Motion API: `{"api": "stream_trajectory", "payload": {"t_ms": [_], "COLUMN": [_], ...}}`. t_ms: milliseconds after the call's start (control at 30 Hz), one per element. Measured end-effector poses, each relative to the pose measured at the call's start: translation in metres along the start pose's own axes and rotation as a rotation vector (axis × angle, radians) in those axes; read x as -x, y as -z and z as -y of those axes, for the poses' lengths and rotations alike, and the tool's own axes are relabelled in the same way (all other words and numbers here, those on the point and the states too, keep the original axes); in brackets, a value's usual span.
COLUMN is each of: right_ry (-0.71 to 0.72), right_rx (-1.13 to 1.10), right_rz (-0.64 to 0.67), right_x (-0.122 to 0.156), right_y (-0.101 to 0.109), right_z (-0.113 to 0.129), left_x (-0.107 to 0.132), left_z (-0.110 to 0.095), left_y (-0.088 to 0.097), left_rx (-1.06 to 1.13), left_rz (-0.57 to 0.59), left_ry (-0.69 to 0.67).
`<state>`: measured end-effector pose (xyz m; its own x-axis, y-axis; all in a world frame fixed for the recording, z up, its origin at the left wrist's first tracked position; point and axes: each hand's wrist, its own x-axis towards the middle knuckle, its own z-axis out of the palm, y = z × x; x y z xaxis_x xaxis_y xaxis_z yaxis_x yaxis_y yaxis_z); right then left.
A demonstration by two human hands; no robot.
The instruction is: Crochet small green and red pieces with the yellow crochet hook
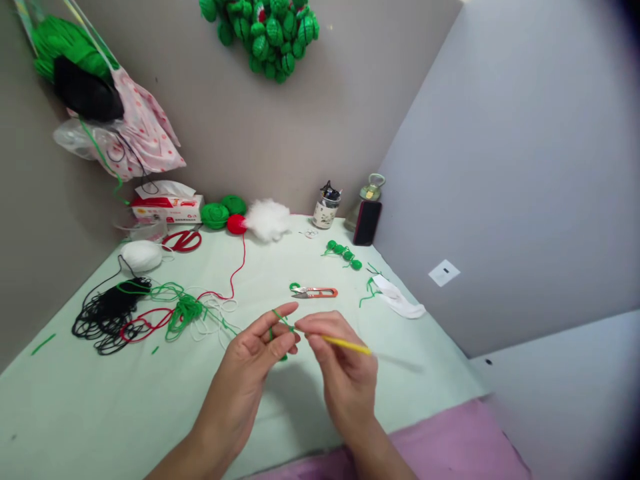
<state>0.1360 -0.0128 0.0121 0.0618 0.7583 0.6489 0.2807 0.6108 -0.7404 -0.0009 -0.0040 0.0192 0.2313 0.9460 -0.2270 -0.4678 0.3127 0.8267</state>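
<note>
Between thumb and fingers, my left hand [250,363] pinches a small piece of green yarn work, with green yarn [278,315] looped over the raised index finger. My right hand [347,373] grips a crochet hook with a yellow handle [345,344], its tip at the green yarn by the left fingers. The stitches are too small to make out. Just beyond the hands lie orange-handled thread snips [320,293] and a small green yarn ring [295,287]. Green strands run left to a loose green yarn bundle [184,316].
Black yarn [113,313], a white yarn ball [141,256] and red scissors [183,241] lie at left. Along the back are a tissue box [170,209], green balls [215,216], white stuffing [269,220] and a pen jar [326,210]. At right stand a phone [367,223] and small green pieces [347,255].
</note>
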Motion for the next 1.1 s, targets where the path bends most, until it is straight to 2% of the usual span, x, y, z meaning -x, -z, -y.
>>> {"api": "stream_trajectory", "payload": {"t_ms": [67, 133, 167, 267, 333, 367, 433, 500, 567, 600, 633, 700, 767, 833, 967, 1033, 1100], "right_ry": [0.193, 0.276, 0.234, -0.079, -0.224, -0.245, -0.183, 0.011, 0.201, 0.234, 0.21, 0.033, -0.164, -0.273, -0.327, -0.373, -0.44], "right_rx": [0.209, 0.272, 0.226, -0.08, -0.263, -0.303, -0.221, 0.027, 0.23, 0.254, 0.219, 0.024, -0.219, -0.384, -0.351, -0.357, -0.437], "right_rz": [0.05, 0.075, 0.056, -0.078, -0.136, -0.13, -0.065, -0.008, -0.003, -0.019, -0.048, -0.115, -0.179, -0.168, -0.01, -0.028, -0.105], "right_x": [0.004, 0.007, 0.007, 0.002, -0.002, -0.002, 0.0, 0.005, 0.01, 0.011, 0.011, 0.007, 0.002, -0.002, -0.002, -0.002, -0.003], "right_y": [0.001, 0.003, 0.004, 0.009, 0.01, 0.009, 0.005, 0.0, -0.002, -0.002, 0.0, 0.004, 0.008, 0.009, 0.004, 0.003, 0.003], "right_z": [-0.001, -0.003, -0.004, -0.006, -0.007, -0.008, -0.008, -0.007, -0.008, -0.008, -0.009, -0.009, -0.009, -0.008, -0.009, -0.01, -0.012], "left_x": [-0.002, -0.005, -0.006, -0.008, -0.006, -0.005, -0.001, 0.001, 0.001, 0.0, -0.001, -0.003, -0.003, -0.002, -0.001, -0.002, -0.003], "left_z": [0.001, 0.001, 0.001, 0.0, 0.0, 0.001, 0.004, 0.008, 0.01, 0.01, 0.009, 0.006, 0.002, 0.0, 0.0, 0.002, 0.004], "left_y": [0.0, 0.002, 0.004, 0.008, 0.008, 0.007, 0.005, 0.003, 0.004, 0.005, 0.006, 0.009, 0.009, 0.008, 0.005, 0.007, 0.011], "left_rx": [0.077, 0.147, 0.173, 0.174, 0.106, 0.062, -0.018, -0.039, 0.028, 0.085, 0.145, 0.222, 0.201, 0.099, -0.08, -0.142, -0.233], "left_rz": [-0.01, 0.027, 0.052, 0.078, 0.035, 0.009, -0.036, -0.038, 0.023, 0.062, 0.096, 0.128, 0.112, 0.094, 0.109, 0.13, 0.14], "left_ry": [0.002, 0.058, 0.095, 0.141, 0.077, 0.026, -0.07, -0.103, -0.023, 0.038, 0.092, 0.149, 0.125, 0.084, 0.023, 0.011, -0.013]}}
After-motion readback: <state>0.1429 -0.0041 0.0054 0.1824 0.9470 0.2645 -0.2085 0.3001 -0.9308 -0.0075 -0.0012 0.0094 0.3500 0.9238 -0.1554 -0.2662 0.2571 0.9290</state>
